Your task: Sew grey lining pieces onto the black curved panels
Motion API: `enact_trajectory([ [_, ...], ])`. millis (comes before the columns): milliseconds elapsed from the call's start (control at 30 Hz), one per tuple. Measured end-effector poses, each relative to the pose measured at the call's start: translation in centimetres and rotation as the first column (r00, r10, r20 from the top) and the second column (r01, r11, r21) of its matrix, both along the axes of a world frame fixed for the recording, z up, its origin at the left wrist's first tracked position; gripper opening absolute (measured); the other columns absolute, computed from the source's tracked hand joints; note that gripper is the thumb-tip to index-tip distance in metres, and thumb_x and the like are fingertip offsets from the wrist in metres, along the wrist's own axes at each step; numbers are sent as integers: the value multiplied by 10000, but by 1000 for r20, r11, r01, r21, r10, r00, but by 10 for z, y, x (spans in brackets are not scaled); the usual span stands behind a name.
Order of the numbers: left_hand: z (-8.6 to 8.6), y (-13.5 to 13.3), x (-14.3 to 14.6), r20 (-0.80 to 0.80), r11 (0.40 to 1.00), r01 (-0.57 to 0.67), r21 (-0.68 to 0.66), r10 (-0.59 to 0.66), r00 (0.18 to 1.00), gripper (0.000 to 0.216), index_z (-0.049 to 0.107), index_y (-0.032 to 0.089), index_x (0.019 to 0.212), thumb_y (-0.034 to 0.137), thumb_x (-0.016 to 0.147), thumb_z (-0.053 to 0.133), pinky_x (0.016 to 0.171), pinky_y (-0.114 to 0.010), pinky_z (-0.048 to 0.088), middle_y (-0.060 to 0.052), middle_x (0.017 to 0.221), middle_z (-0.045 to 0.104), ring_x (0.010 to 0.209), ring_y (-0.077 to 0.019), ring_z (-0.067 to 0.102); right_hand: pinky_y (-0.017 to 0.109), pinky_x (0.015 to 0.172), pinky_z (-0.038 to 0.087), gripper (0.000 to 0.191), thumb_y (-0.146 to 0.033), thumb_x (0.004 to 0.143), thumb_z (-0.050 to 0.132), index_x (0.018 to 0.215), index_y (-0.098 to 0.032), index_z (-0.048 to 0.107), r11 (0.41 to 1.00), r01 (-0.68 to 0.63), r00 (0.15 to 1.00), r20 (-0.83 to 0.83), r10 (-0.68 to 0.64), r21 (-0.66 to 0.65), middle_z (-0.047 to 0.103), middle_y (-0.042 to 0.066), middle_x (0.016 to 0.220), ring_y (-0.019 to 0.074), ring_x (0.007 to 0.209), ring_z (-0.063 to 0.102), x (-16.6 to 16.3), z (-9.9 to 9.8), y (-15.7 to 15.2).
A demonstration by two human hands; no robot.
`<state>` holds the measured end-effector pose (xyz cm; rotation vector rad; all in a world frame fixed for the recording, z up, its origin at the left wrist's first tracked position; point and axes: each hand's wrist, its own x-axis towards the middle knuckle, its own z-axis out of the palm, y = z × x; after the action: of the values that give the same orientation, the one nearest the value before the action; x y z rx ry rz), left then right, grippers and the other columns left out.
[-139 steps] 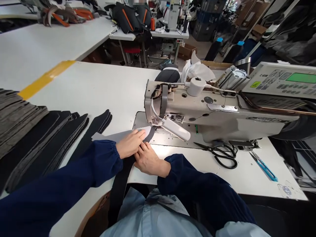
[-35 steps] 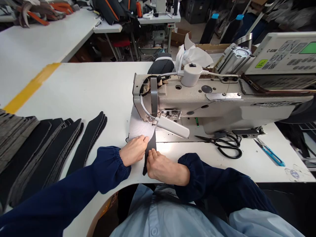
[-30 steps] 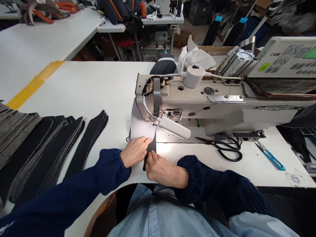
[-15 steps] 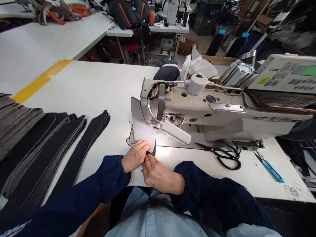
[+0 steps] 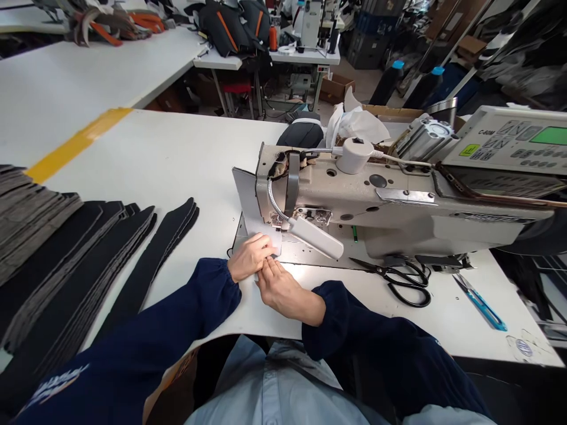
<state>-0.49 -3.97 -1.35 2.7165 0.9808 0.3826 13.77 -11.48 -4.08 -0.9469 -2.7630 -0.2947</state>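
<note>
A grey mesh panel lies on the sewing machine's bed, its far end rising beside the machine head and its near end under my fingers. My left hand rests on the panel's near part. My right hand is right next to it, with its fingertips at the panel's near edge. A dark piece seems to lie under the panel, with only a thin edge showing on the left. The needle area is hidden behind the white lamp.
Stacks of black and grey cut pieces lie at the left of the white table. Black scissors and blue snips sit to the right. A control panel stands at the upper right.
The panel's near end has slid farther towards the machine, and the black strip seen below it earlier is now hidden. Both hands have moved up with it.
</note>
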Motion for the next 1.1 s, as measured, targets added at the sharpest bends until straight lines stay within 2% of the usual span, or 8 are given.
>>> enact_trajectory([
  [167,-4,21,-3,-37,998,51,36,-50,998,300,699,147,983,96,918,411,879,-282,500,-72,922,654,930,-168,568,539,943,521,368,-72,960,363,1205,111,566,997,72,996,-44,-72,-1,602,359,1185,359,1140,620,-1,-5,16],
  [300,-8,36,-2,-55,996,49,73,-45,997,283,701,148,962,100,909,428,878,-278,506,-61,858,653,931,-169,590,570,1002,464,389,-139,982,374,1226,105,555,988,133,987,-76,-139,-81,562,371,1240,376,1220,557,-5,-7,26],
  [500,-13,59,6,-17,989,30,147,-28,999,184,678,149,757,66,823,527,887,-263,516,-47,769,657,929,-178,620,592,1064,380,474,-262,970,448,1257,109,521,972,168,975,-115,-188,-163,488,398,1305,425,1293,463,-5,-5,35],
  [667,-15,74,10,-23,990,18,142,-15,1000,260,544,141,540,23,770,518,895,-278,521,-70,686,630,994,-221,633,586,1077,359,467,-288,967,440,1263,62,526,965,172,969,-145,-202,-196,473,369,1335,415,1324,421,-3,-5,36],
  [933,-15,75,11,-45,993,17,115,-12,999,176,583,142,630,34,754,520,933,-294,513,-64,712,653,1059,-225,622,600,1087,332,457,-293,957,448,1262,38,522,959,178,951,-210,-225,-222,437,364,1371,410,1355,377,-3,-13,36],
  [1100,-7,88,4,-42,995,-8,96,12,999,177,637,135,719,48,771,492,906,-286,507,-76,859,692,987,-205,639,584,1097,333,452,-278,940,469,1262,34,525,964,173,947,-234,-219,-203,435,355,1376,401,1361,370,-1,-11,35],
])
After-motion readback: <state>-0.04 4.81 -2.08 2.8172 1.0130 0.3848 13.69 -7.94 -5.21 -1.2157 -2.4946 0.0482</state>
